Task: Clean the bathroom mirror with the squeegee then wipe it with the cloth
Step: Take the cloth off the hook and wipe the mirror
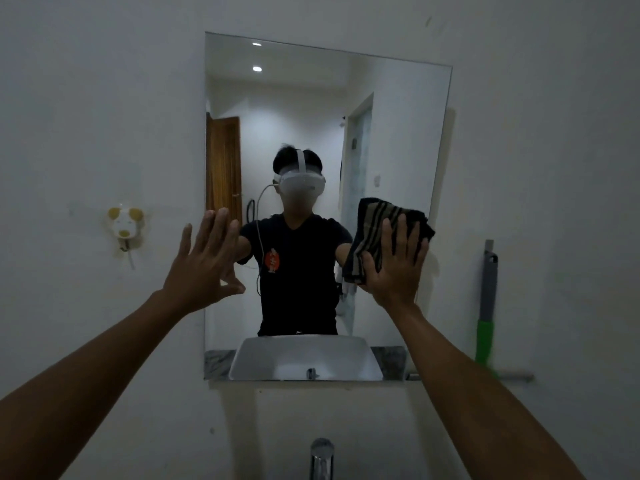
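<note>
A frameless rectangular mirror [311,109] hangs on the white wall above the basin. My right hand [394,265] lies flat, fingers straight, pressing a dark cloth [374,226] with tan stripes against the lower right part of the glass. My left hand [204,261] is raised with straight spread fingers at the mirror's left edge, its fingertips at or near the glass. The squeegee [486,306], grey with a green handle, stands upright against the wall to the right of the mirror, held by neither hand.
A chrome tap [322,455] rises at the bottom centre below the mirror. A small yellow and white holder [124,226] is stuck to the wall on the left. A metal rail [512,377] runs under the squeegee. The mirror reflects a person and a wooden door.
</note>
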